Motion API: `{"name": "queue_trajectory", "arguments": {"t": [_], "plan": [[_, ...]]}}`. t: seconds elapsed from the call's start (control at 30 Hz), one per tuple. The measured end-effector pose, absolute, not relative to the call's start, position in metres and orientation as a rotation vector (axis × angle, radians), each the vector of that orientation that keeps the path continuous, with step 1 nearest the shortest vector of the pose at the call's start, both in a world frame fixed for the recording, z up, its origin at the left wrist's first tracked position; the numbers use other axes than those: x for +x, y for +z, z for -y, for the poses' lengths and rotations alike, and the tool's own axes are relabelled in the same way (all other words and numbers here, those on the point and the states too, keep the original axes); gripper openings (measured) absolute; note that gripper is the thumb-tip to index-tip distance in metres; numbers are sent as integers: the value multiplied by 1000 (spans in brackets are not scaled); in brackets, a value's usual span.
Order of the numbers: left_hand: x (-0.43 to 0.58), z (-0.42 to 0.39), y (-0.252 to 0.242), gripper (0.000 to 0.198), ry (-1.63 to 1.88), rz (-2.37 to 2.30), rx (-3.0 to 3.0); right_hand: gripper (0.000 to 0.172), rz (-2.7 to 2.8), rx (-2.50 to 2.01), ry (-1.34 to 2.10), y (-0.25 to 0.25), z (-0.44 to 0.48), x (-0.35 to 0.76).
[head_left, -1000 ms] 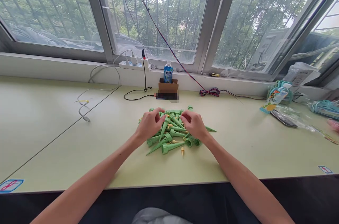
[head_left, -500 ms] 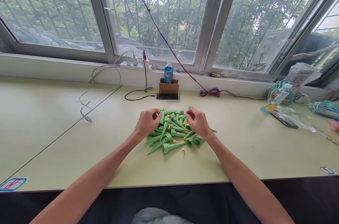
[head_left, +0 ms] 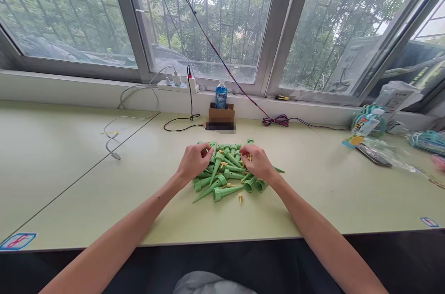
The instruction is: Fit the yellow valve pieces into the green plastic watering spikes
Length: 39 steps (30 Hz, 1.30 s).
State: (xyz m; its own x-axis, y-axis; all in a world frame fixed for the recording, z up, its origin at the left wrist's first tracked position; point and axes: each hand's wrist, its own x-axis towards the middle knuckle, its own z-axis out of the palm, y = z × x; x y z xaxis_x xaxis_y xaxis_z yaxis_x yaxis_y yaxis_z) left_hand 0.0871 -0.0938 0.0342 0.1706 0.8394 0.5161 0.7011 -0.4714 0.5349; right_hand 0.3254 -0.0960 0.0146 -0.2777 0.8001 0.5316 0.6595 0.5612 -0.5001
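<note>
A pile of green plant watering spikes (head_left: 227,193) with ribbed caps lies on the table, with small yellow pointed pieces (head_left: 240,197) among them and one in front. At the pile's left edge my left hand (head_left: 193,162) is closed, thumb and fingers pinched. A green end shows just above its knuckles, seemingly part of a spike it holds. My right hand (head_left: 257,162) is over the pile's right side, its fingers curled down beside several yellow pieces. Whatever is between those fingertips is hidden.
Behind the pile stand a small cardboard box (head_left: 221,113) and a blue-labelled bottle (head_left: 221,94). A coiled red-and-black wire (head_left: 276,120) lies to the right of them. Farther right are another bottle (head_left: 363,129) and a phone (head_left: 373,155). A grey cable (head_left: 111,145) lies at left.
My right hand has shifted slightly left and lower over the pile, uncovering a green cap behind it. A green end has come into sight above my left hand, which has barely moved.
</note>
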Motion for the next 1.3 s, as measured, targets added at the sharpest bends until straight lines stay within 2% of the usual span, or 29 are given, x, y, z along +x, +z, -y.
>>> {"name": "queue_trajectory", "arguments": {"t": [0.17, 0.3, 0.63, 1.3], "plan": [[88, 94, 35, 28, 1188, -1514, 2285, 6, 2121, -1078, 309, 24, 108, 319], [88, 94, 35, 27, 1180, -1524, 2298, 10, 2296, -911, 374, 30, 118, 314], [87, 93, 33, 27, 1173, -1531, 2293, 10, 2536, -876, 430, 31, 122, 310], [87, 94, 31, 27, 1172, -1521, 2284, 17, 2612, -850, 381, 25, 122, 305]]}}
